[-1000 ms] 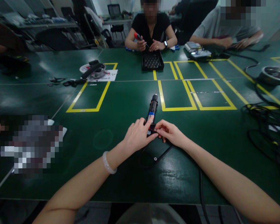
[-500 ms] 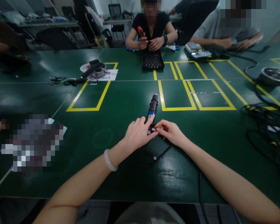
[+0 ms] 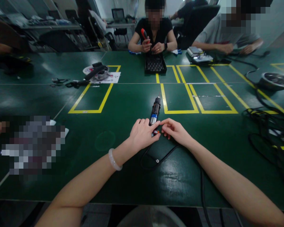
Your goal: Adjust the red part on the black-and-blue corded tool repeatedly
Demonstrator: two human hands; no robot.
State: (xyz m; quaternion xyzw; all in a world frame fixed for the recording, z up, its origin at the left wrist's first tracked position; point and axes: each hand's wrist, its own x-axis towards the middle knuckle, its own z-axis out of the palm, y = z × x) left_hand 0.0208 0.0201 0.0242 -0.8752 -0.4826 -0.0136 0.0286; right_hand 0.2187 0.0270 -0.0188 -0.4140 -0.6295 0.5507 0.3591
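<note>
A black electric screwdriver (image 3: 155,110) with a silver and blue band lies on the green table, its thin bit pointing away from me. My left hand (image 3: 143,134) rests over its rear end, index finger and thumb on either side of a small red and white part (image 3: 155,133). That hand's other fingers partly hide the body. Just to the right, my right hand (image 3: 174,130) has loosely curled fingers, the foremost fingertip at my left index tip; nothing shows in it. A black cable (image 3: 167,154) loops on the table below both hands.
Yellow tape outlines (image 3: 181,112) mark the table ahead. Across it, a co-worker holds a red-handled tool (image 3: 144,34) over a black tray (image 3: 155,64). A wheel-like part (image 3: 101,71) lies left of that, tangled black cables (image 3: 267,132) at right, and a blurred-out item (image 3: 35,142) at left.
My right hand has drawn slightly back to the right from the screwdriver's rear end, and its fingers have loosened. My left hand stays on the screwdriver, its index finger now pointing further right.
</note>
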